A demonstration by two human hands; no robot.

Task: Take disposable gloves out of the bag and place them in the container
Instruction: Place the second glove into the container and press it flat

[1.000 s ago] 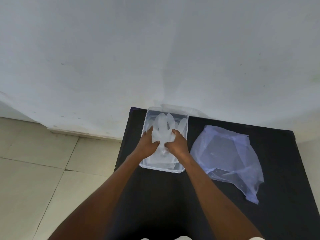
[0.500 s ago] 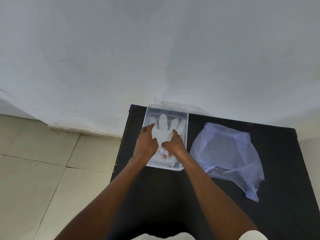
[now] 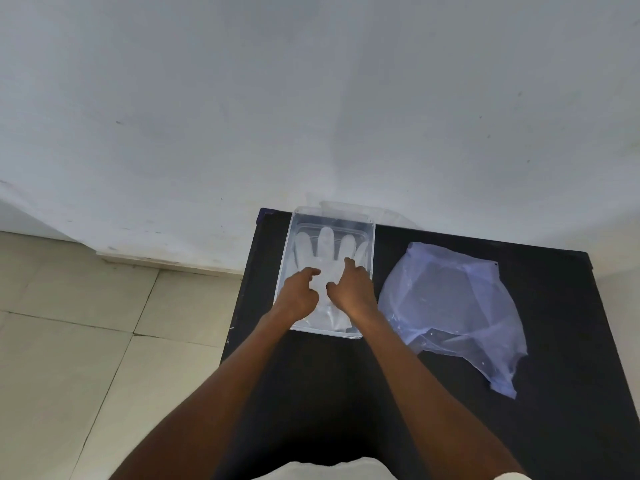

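A clear rectangular container (image 3: 371,237) stands at the back left of the black table. Translucent white disposable gloves (image 3: 326,251) lie flat inside it, fingers pointing toward the wall. My left hand (image 3: 298,296) rests over the left half of the gloves, its index finger pointing right and touching them. My right hand (image 3: 351,289) lies on the right half with its fingers spread on the gloves. Neither hand grips anything. The crumpled bluish plastic bag (image 3: 453,306) lies flat on the table to the right of the container, apart from both hands.
The black table (image 3: 561,393) stands against a white wall (image 3: 311,98). Its left edge drops to a beige tiled floor (image 3: 69,358). A clear plastic lid or sheet (image 3: 394,216) shows behind the container at the wall.
Both hands have slid back toward the near half of the container, uncovering the gloves' fingers. The gloves now lie flatter. The bag has stayed in place.
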